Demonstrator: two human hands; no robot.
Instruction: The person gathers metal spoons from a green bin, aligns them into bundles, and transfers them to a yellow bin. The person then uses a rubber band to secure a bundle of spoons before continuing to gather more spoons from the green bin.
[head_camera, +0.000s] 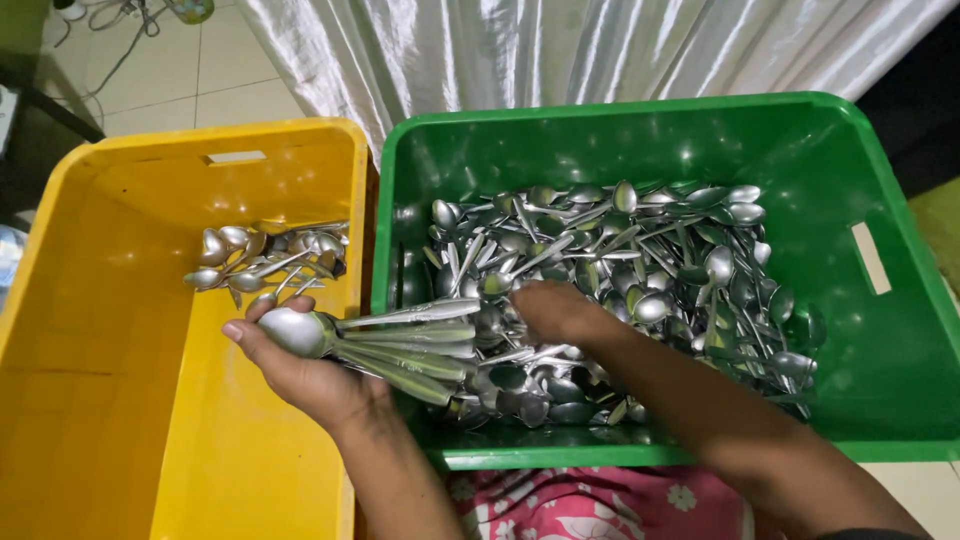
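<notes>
My left hand (300, 375) holds a bundle of several metal spoons (390, 345), bowls pointing left, over the edge between the two crates. My right hand (560, 312) reaches down into the heap of loose spoons (640, 270) in the green crate (900, 330); its fingertips are buried among them, so I cannot see whether it grips any. A small pile of spoons (265, 258) lies at the far end of the yellow crate (120, 420).
The two plastic crates stand side by side, yellow on the left and green on the right. A white shiny curtain (560, 45) hangs behind them. Tiled floor with cables (120, 40) shows at the top left. Pink flowered fabric (590, 505) lies below the green crate.
</notes>
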